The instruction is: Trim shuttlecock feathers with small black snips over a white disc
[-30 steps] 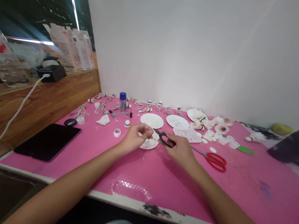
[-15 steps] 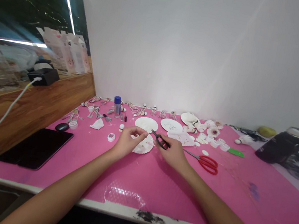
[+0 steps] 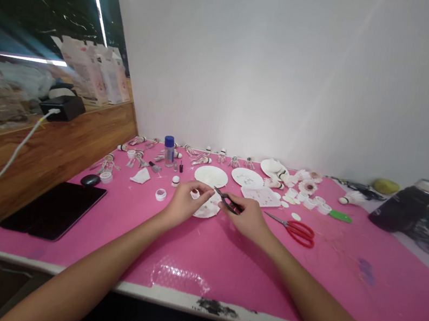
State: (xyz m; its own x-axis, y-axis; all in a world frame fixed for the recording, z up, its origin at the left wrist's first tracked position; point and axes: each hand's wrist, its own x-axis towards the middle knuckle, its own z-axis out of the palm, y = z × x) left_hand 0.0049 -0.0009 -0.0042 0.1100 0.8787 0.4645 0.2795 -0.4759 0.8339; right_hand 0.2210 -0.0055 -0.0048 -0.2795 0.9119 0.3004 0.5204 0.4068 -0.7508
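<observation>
My right hand [image 3: 248,218] is closed round small black scissors [image 3: 226,200], whose blades point left toward my left hand. My left hand [image 3: 184,202] pinches a tiny white piece [image 3: 194,194] that I cannot make out, right at the scissor tips. Both hands hover over a small white paper plate [image 3: 206,211] on the pink table [image 3: 223,255].
Red-handled scissors [image 3: 295,230] lie just right of my right hand. Behind are white discs [image 3: 211,176], a blue-capped bottle [image 3: 168,150], shuttlecock parts and little white cups [image 3: 316,202]. A black tablet [image 3: 53,201] and a mouse [image 3: 90,180] sit at left, a dark flask [image 3: 406,206] at right.
The view has shifted slightly. My hands have drawn a little closer together over the small plate, and the scissor tips now meet the piece in my left fingers.
</observation>
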